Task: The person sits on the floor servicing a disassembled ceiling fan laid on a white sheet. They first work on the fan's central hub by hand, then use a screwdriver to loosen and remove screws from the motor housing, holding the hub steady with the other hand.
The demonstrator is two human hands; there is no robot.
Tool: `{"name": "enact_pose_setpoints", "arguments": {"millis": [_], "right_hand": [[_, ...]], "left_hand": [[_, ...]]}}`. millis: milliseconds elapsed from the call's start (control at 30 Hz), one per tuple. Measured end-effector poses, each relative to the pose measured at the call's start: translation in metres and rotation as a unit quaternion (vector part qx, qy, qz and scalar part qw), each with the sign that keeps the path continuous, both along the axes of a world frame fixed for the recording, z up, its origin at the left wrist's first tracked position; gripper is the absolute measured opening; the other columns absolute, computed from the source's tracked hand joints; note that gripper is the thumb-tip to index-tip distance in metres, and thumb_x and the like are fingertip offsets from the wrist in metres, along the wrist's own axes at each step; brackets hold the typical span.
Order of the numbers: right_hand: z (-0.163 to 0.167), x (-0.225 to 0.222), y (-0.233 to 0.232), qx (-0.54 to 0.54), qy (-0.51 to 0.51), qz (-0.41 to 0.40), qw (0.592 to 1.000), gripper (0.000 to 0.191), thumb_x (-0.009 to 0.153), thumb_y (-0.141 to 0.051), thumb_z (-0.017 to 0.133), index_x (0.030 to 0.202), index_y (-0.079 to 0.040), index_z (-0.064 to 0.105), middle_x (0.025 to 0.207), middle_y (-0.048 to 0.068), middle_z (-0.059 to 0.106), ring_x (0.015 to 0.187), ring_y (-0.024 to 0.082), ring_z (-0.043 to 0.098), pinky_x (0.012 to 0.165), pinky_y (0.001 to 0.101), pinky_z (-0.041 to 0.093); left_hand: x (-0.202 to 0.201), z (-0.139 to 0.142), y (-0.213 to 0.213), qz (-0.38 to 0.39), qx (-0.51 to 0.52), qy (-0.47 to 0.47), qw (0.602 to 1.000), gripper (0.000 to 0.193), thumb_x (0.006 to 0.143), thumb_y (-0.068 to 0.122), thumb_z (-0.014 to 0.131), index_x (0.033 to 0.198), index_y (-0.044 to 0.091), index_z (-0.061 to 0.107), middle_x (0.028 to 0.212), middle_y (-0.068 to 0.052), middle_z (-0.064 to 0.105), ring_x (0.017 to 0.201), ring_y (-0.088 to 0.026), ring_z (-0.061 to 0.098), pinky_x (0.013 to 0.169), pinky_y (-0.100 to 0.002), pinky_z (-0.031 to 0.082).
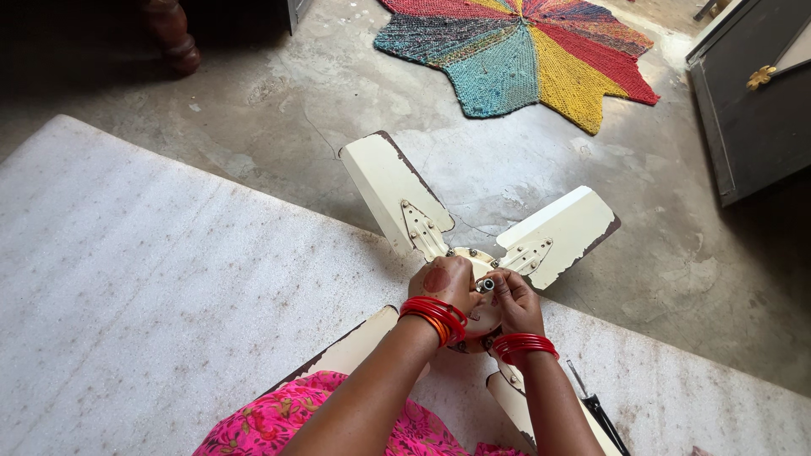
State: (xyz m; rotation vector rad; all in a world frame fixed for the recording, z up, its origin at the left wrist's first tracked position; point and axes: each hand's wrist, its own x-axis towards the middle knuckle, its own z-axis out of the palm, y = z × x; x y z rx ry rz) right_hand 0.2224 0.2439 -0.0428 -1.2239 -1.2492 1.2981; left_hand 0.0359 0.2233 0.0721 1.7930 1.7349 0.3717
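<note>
A small cream ceiling fan (pixel 397 190) with several blades lies at the edge of a white stone slab (pixel 152 279), its far blades sticking out over the floor. Both my hands are on the fan's round hub. My left hand (pixel 443 283) is closed over the hub's left side. My right hand (pixel 511 295) pinches a small silver shaft piece (pixel 486 285) at the hub's centre. Red bangles ring both wrists. The hub is mostly hidden under my hands.
A screwdriver with a black handle (pixel 601 414) lies on the slab by my right forearm. A multicoloured star-shaped knitted mat (pixel 524 51) lies on the concrete floor beyond. A dark metal door (pixel 752 101) is at the right, a wooden furniture leg (pixel 173 38) top left.
</note>
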Motion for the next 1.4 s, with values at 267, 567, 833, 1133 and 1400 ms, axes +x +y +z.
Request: {"name": "enact_pose_setpoints", "arguments": {"millis": [267, 567, 833, 1133, 1400], "right_hand": [[-0.009, 0.004, 0.005, 0.01, 0.017, 0.01, 1.0, 0.032, 0.101, -0.034, 0.063, 0.105, -0.003, 0.07, 0.088, -0.004, 0.064, 0.077, 0.006, 0.05, 0.071, 0.0203, 0.045], [-0.01, 0.005, 0.003, -0.016, 0.026, 0.005, 1.0, 0.031, 0.102, -0.035, 0.063, 0.107, -0.005, 0.069, 0.086, -0.002, 0.064, 0.076, 0.007, 0.053, 0.07, 0.0216, 0.047], [-0.002, 0.009, -0.011, 0.014, -0.001, -0.008, 1.0, 0.028, 0.105, -0.031, 0.06, 0.108, -0.004, 0.069, 0.089, -0.003, 0.064, 0.081, 0.006, 0.055, 0.076, 0.0218, 0.047], [-0.013, -0.003, -0.028, 0.013, 0.09, -0.069, 0.993, 0.025, 0.104, -0.029, 0.061, 0.101, -0.005, 0.066, 0.087, -0.003, 0.061, 0.079, 0.007, 0.054, 0.075, 0.0225, 0.048], [-0.014, -0.011, -0.022, -0.006, 0.042, -0.09, 0.995, 0.029, 0.104, -0.035, 0.059, 0.102, -0.006, 0.064, 0.083, -0.003, 0.056, 0.077, 0.006, 0.05, 0.074, 0.0214, 0.046]], "left_hand": [[0.002, -0.016, 0.004, 0.0, -0.023, -0.043, 0.999, 0.026, 0.091, 0.034, 0.076, 0.098, 0.01, 0.079, 0.093, -0.019, 0.076, 0.09, -0.031, 0.075, 0.081, -0.043, 0.06], [0.012, -0.047, 0.015, -0.07, 0.092, -0.002, 0.993, 0.014, 0.086, 0.019, 0.076, 0.092, 0.006, 0.077, 0.095, -0.021, 0.075, 0.092, -0.032, 0.075, 0.08, -0.043, 0.062], [-0.003, -0.037, 0.011, -0.191, 0.157, 0.017, 0.969, 0.013, 0.088, 0.016, 0.067, 0.09, 0.009, 0.077, 0.097, -0.017, 0.075, 0.098, -0.032, 0.072, 0.085, -0.044, 0.057], [-0.004, -0.04, 0.015, -0.201, 0.154, 0.055, 0.966, 0.01, 0.086, 0.016, 0.07, 0.086, 0.009, 0.077, 0.099, -0.017, 0.075, 0.097, -0.032, 0.073, 0.083, -0.044, 0.059], [-0.009, -0.027, 0.012, -0.102, 0.125, 0.035, 0.986, 0.017, 0.082, 0.024, 0.081, 0.088, 0.008, 0.077, 0.094, -0.015, 0.075, 0.092, -0.031, 0.074, 0.082, -0.042, 0.06]]}}
